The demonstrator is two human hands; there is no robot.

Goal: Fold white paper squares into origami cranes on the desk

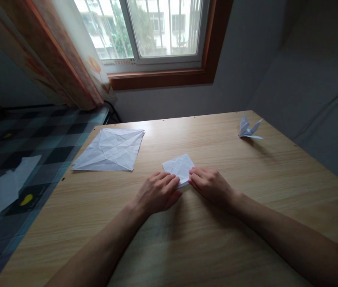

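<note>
A small folded piece of white paper (178, 164) with crease lines lies on the wooden table in front of me. My left hand (160, 192) covers its near left edge, fingers bent together over the paper with the thumb below. At its right corner, my right hand (209, 182) pinches the edge between closed fingers. Both hands rest low at the tabletop, a small gap apart. The parts of the paper under my fingers are hidden.
A creased white paper sheet (112, 149) lies at the table's (163, 239) far left. Near the far right corner stands a folded paper crane (249, 129). Beside the table, more white paper (3, 195) lies on a checked cloth (52, 153). A window and curtain (64, 52) are behind.
</note>
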